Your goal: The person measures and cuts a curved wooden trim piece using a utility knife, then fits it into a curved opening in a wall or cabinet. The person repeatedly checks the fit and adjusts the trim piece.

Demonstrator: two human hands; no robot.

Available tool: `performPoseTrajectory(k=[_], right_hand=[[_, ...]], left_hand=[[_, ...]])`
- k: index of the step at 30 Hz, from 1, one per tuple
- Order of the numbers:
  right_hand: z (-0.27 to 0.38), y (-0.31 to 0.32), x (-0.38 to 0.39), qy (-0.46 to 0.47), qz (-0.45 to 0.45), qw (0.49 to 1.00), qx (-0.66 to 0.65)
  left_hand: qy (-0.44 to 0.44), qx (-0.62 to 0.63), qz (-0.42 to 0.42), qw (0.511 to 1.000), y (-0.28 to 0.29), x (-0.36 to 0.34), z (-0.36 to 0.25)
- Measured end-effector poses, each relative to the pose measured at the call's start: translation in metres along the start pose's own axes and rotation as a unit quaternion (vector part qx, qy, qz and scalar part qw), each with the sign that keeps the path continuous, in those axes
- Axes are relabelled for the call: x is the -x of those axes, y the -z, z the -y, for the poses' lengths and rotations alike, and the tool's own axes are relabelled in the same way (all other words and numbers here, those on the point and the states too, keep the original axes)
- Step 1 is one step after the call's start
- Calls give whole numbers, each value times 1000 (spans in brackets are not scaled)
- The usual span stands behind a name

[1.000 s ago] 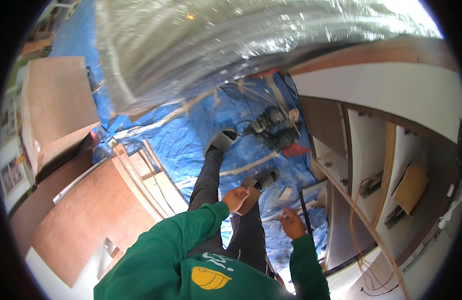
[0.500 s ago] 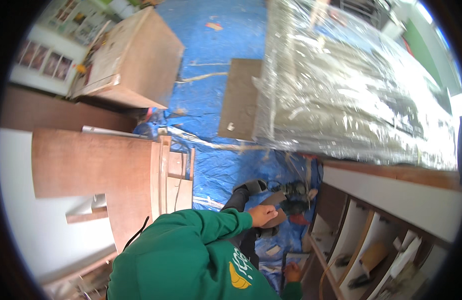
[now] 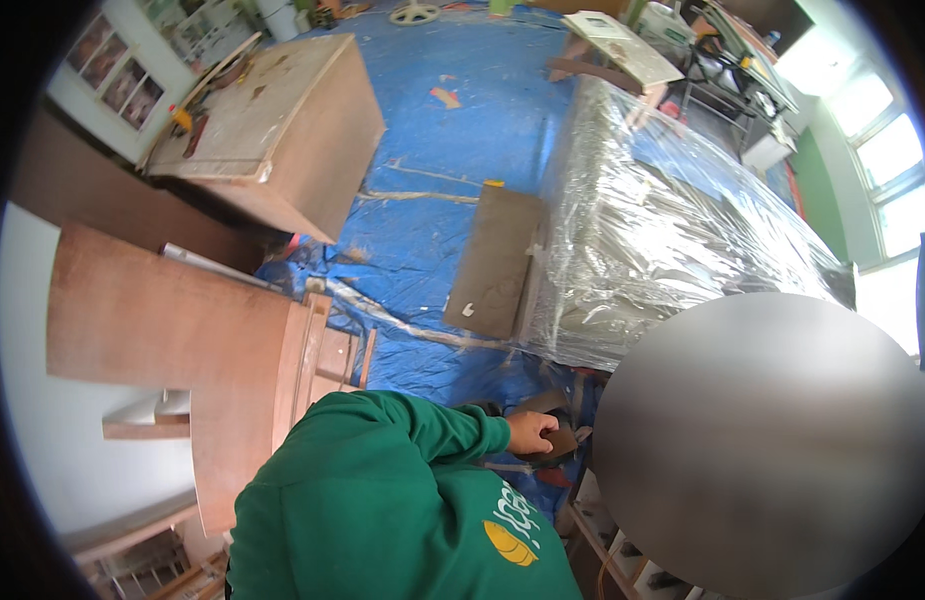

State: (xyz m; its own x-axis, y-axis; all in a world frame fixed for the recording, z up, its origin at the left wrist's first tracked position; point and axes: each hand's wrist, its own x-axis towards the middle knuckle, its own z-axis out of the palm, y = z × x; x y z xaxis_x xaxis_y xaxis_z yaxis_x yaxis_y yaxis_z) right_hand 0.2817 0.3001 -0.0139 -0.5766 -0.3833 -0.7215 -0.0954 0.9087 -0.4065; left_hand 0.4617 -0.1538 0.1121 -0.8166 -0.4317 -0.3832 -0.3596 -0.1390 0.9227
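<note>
My left hand (image 3: pixel 530 433), in a green sleeve, is closed on a thin, flat brown piece (image 3: pixel 559 443) at the lower middle, over the blue tarp. A red item (image 3: pixel 553 478) lies just below it, mostly covered. My right hand does not show. A large blurred grey oval hides the lower right, where part of an open wooden cabinet (image 3: pixel 592 525) shows at its edge.
Plywood sheets and strips (image 3: pixel 162 320) are at left. A wooden box (image 3: pixel 322 165) stands behind them. A brown board (image 3: pixel 492 260) lies on the blue tarp (image 3: pixel 442 135) beside a plastic-wrapped piece of furniture (image 3: pixel 662 220). A cluttered table (image 3: pixel 617 45) is at the back right.
The view has swung up toward the room. My left hand keeps the brown piece and appears more to the right in the picture. My right hand has dropped out of sight.
</note>
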Motion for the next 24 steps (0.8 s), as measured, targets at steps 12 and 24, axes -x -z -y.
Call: performPoseTrajectory(k=[12,24], right_hand=[[-29,-89,194,-17,-180,977,-112],[-14,-220,253,-96,-258,919,-283]], left_hand=[[69,190,289,936,-46,-20,-79],[11,80,368,926,-113,41,-129]])
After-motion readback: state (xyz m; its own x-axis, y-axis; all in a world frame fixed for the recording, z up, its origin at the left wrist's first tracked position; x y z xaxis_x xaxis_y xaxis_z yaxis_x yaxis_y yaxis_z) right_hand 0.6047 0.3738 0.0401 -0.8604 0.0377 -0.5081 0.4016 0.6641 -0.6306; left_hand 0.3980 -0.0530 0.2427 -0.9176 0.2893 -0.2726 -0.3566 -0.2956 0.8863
